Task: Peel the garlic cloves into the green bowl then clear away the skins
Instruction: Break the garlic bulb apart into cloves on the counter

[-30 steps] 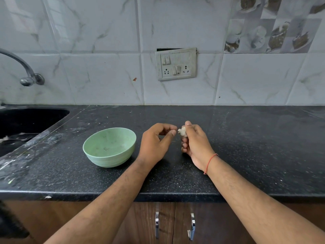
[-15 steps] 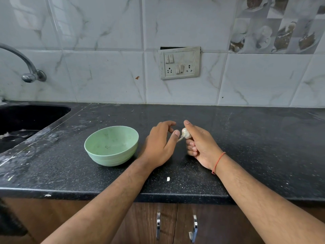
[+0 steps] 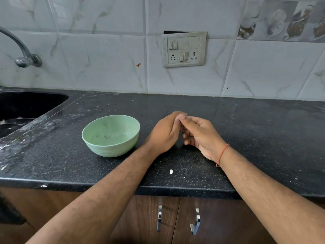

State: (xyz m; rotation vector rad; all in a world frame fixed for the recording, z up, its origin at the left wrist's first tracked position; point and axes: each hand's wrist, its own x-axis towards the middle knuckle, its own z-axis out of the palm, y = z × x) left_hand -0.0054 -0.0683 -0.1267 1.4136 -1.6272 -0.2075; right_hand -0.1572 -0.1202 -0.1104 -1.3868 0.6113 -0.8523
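Head view: just right of the pale green plastic bowl (image 3: pixel 111 135), the left hand (image 3: pixel 162 133) and right hand (image 3: pixel 199 135) are pressed together with curled fingers — the garlic clove presumably pinched between, hidden — the left nearer the bowl.

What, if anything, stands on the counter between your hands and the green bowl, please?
Nothing visible does. The green bowl sits just beside the left hand, with bare counter between; the right hand meets the left. The skin scrap lies nearer the edge.

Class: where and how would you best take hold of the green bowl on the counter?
Grip the green bowl by its open rim, coming from above on its left side. It stands upright with nothing on that side, while the left hand sits close by its right.
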